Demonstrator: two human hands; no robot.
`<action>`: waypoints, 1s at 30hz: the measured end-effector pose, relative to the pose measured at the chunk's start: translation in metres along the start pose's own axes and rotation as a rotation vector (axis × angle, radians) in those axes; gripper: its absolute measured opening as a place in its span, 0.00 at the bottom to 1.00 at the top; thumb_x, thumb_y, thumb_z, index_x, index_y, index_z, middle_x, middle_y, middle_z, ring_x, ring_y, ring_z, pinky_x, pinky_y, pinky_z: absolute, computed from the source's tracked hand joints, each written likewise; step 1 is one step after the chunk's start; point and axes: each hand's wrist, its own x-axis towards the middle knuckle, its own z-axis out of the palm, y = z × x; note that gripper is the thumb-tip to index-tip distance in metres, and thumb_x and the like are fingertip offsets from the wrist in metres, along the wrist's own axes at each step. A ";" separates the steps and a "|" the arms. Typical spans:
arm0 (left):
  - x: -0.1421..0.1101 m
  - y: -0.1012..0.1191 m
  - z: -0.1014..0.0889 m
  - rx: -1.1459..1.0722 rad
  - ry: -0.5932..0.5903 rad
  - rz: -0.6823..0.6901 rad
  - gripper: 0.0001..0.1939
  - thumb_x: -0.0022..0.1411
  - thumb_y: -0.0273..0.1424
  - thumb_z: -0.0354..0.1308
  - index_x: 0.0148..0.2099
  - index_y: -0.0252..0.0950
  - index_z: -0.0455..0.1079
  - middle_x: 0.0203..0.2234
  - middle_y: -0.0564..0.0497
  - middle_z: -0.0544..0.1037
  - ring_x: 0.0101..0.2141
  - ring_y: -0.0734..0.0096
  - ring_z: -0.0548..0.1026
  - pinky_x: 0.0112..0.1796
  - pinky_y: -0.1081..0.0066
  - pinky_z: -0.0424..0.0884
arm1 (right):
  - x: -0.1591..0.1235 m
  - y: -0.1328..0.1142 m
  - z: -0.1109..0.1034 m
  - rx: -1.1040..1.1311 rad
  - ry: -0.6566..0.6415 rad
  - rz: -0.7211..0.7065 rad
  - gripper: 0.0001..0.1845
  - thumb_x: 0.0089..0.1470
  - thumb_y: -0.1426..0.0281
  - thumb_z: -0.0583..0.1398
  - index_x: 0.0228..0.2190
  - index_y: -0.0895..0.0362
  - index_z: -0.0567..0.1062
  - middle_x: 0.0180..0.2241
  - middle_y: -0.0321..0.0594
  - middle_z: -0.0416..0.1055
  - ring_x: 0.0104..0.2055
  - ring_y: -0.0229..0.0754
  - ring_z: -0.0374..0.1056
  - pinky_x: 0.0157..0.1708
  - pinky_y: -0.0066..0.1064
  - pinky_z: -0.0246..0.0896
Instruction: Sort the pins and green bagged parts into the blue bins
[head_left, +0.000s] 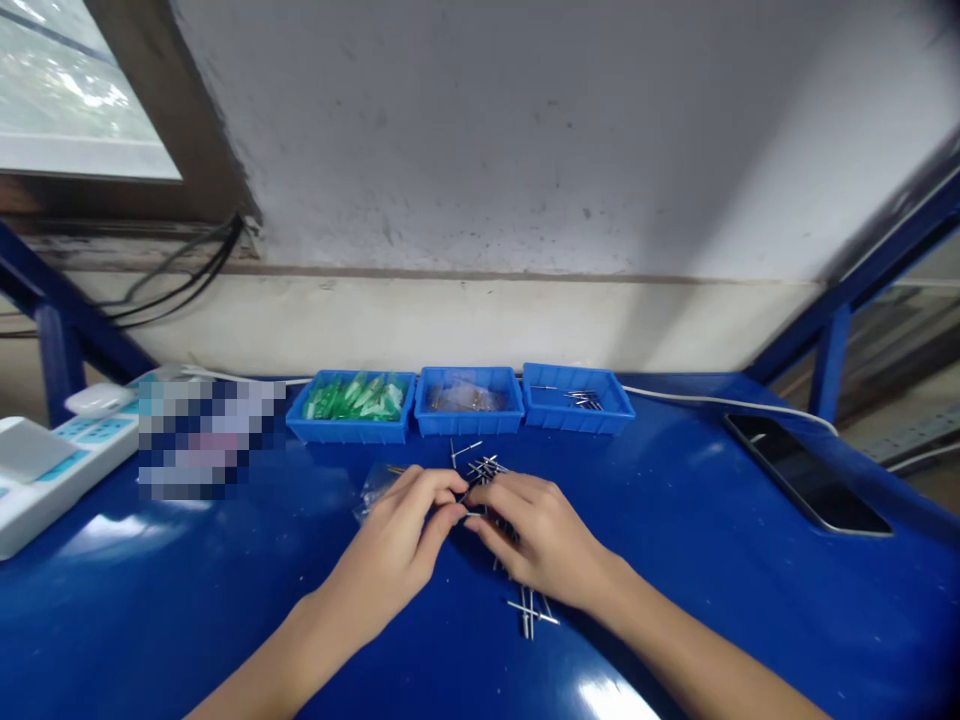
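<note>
The left hand (409, 522) and the right hand (544, 530) are close together, fingers bent. One rivet (473, 515) shows between their tips; which hand grips it, I cannot tell. More rivets (486, 466) lie just beyond the fingers.

Metal pins (487, 466) partly hidden by hands (536, 525), power strip (45, 500) cut off, one item (210, 440) pixelated
</note>
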 end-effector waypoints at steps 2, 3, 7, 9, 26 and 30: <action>-0.003 0.002 0.003 -0.054 -0.003 -0.001 0.06 0.66 0.30 0.46 0.45 0.41 0.61 0.33 0.54 0.72 0.32 0.73 0.74 0.35 0.72 0.69 | -0.001 0.001 0.000 -0.019 -0.001 -0.015 0.08 0.59 0.70 0.51 0.34 0.57 0.70 0.28 0.39 0.70 0.29 0.37 0.64 0.30 0.30 0.57; -0.004 0.003 0.005 -0.076 -0.003 -0.006 0.06 0.65 0.30 0.46 0.45 0.41 0.61 0.32 0.54 0.72 0.31 0.74 0.74 0.34 0.72 0.69 | -0.001 0.001 -0.001 -0.041 -0.004 -0.018 0.09 0.59 0.70 0.51 0.32 0.57 0.70 0.26 0.38 0.69 0.28 0.37 0.63 0.29 0.30 0.56; -0.004 0.003 0.007 -0.115 0.021 -0.019 0.04 0.65 0.29 0.47 0.42 0.39 0.60 0.26 0.56 0.72 0.27 0.75 0.73 0.30 0.73 0.69 | -0.001 0.000 -0.006 -0.124 -0.021 -0.030 0.09 0.58 0.68 0.52 0.32 0.57 0.72 0.26 0.39 0.68 0.28 0.39 0.61 0.29 0.32 0.53; -0.003 0.004 0.007 -0.124 0.027 -0.019 0.03 0.65 0.29 0.46 0.42 0.39 0.59 0.23 0.57 0.71 0.25 0.75 0.72 0.28 0.73 0.68 | -0.001 -0.002 -0.007 -0.134 -0.005 -0.036 0.10 0.59 0.67 0.52 0.34 0.57 0.72 0.27 0.39 0.68 0.28 0.38 0.61 0.28 0.31 0.53; -0.002 0.009 0.002 -0.075 0.059 0.103 0.12 0.66 0.29 0.47 0.30 0.36 0.66 0.23 0.55 0.70 0.26 0.75 0.69 0.31 0.73 0.63 | -0.003 -0.003 -0.007 -0.005 0.106 0.003 0.09 0.59 0.67 0.54 0.39 0.58 0.69 0.29 0.39 0.70 0.29 0.37 0.64 0.30 0.29 0.57; -0.004 0.009 0.002 -0.090 0.033 0.071 0.15 0.67 0.30 0.44 0.28 0.36 0.63 0.22 0.55 0.69 0.25 0.76 0.69 0.30 0.74 0.63 | -0.003 -0.006 -0.005 -0.036 0.096 -0.066 0.08 0.59 0.70 0.53 0.34 0.57 0.71 0.26 0.38 0.69 0.27 0.36 0.62 0.29 0.30 0.55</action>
